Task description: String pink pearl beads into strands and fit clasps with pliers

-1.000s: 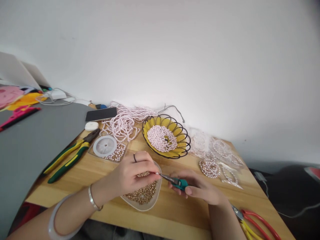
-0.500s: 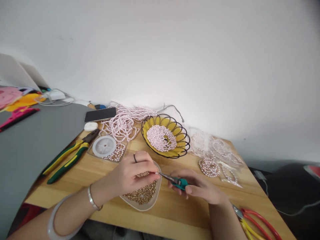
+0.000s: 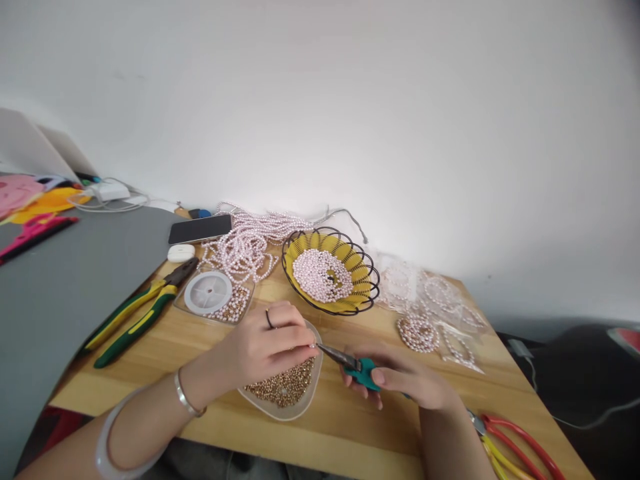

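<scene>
My left hand (image 3: 277, 340), with a dark ring on one finger, pinches a tiny pale bead (image 3: 313, 345) between thumb and fingertips. It hovers over a white dish (image 3: 305, 407) of gold beads (image 3: 287, 387). Wrapped around the teal handles of small pliers (image 3: 363, 375) is my right hand (image 3: 400, 377). The narrow metal jaws of the pliers point left and meet the bead at my left fingertips. Whether the jaws grip it is too small to tell. Just behind the hands stands a black wire basket (image 3: 367, 303) with a yellow lining, holding pink beads (image 3: 320, 275).
Green-yellow pliers (image 3: 145, 313), a box with a white spool (image 3: 208, 292), a phone (image 3: 200, 229), a white case (image 3: 181, 253) and pink bead strands (image 3: 243, 250) lie left. Bagged beads (image 3: 440, 297), a bead coil (image 3: 418, 333) and red-yellow pliers (image 3: 520, 443) lie right.
The small pliers have shifted slightly in my right hand, and its lower fingers have moved a little down and to the right. My left hand keeps its pinch, nearly still.
</scene>
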### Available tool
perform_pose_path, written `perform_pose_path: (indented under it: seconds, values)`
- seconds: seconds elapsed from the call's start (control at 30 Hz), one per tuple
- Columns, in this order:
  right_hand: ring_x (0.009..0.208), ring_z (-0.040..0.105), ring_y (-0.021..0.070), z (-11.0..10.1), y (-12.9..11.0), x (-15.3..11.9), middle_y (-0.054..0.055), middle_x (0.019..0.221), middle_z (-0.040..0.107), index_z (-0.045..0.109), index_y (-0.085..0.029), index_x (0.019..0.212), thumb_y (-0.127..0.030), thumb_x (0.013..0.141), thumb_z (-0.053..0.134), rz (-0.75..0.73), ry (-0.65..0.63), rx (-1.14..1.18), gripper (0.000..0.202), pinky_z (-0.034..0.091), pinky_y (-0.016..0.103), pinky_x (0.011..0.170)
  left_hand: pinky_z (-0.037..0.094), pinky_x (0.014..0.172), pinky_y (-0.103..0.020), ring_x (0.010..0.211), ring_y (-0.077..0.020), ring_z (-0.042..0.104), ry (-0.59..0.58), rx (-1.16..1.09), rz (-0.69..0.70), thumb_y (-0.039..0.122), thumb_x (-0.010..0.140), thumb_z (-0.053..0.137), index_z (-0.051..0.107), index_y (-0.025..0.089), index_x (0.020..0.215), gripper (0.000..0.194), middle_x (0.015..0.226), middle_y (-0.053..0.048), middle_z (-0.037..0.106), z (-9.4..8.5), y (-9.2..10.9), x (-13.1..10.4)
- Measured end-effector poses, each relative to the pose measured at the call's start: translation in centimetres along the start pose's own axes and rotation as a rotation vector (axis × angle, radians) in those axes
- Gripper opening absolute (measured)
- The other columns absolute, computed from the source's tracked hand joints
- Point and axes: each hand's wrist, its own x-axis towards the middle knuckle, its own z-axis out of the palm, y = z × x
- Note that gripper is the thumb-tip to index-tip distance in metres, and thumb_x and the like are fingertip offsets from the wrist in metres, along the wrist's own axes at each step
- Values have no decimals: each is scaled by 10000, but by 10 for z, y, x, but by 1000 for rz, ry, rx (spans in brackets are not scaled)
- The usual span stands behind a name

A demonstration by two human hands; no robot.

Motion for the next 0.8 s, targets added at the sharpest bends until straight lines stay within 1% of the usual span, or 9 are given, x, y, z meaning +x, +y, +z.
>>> perform_pose_path:
  seconds: [0.17, 0.33, 0.47, 0.63, 0.8]
  values:
    - [688, 580, 124, 1, -1, 0, 49, 871, 646, 710, -150, 1021, -583, 861, 681, -13, 17, -10, 463, 486, 217, 571, 537, 682, -278, 745, -142, 596, 14, -79, -30, 169, 961, 619, 667, 149, 958, 52, 832, -47, 646, 1, 1, 1]
    - [692, 578, 131, 4, 1, 2, 48, 863, 640, 702, -153, 1035, -589, 884, 651, -42, 19, 0, 464, 477, 225, 584, 556, 694, -264, 774, -142, 619, 55, -121, -31, 123, 946, 619, 667, 138, 990, 67, 862, -59, 661, 1, 3, 1]
    - [738, 582, 135, 11, 4, 6, 61, 935, 651, 688, -165, 1076, -583, 900, 636, -84, 23, 26, 456, 482, 227, 614, 563, 680, -265, 767, -144, 626, 110, -63, 6, 120, 957, 590, 653, 133, 974, 66, 859, -63, 663, 0, 5, 2]
    - [728, 557, 133, 19, 5, 12, 46, 903, 624, 682, -169, 1079, -596, 917, 602, -129, 2, 46, 463, 466, 224, 605, 560, 663, -295, 713, -144, 600, 140, 53, 74, 156, 982, 558, 630, 138, 961, 77, 832, -58, 659, -3, 7, 4]
    - [729, 543, 139, 23, 4, 15, 34, 870, 591, 673, -174, 1070, -600, 935, 572, -163, 22, -19, 458, 458, 238, 620, 568, 653, -280, 713, -141, 621, 166, 100, 59, 158, 981, 561, 624, 145, 951, 71, 824, -50, 657, -3, 8, 5]
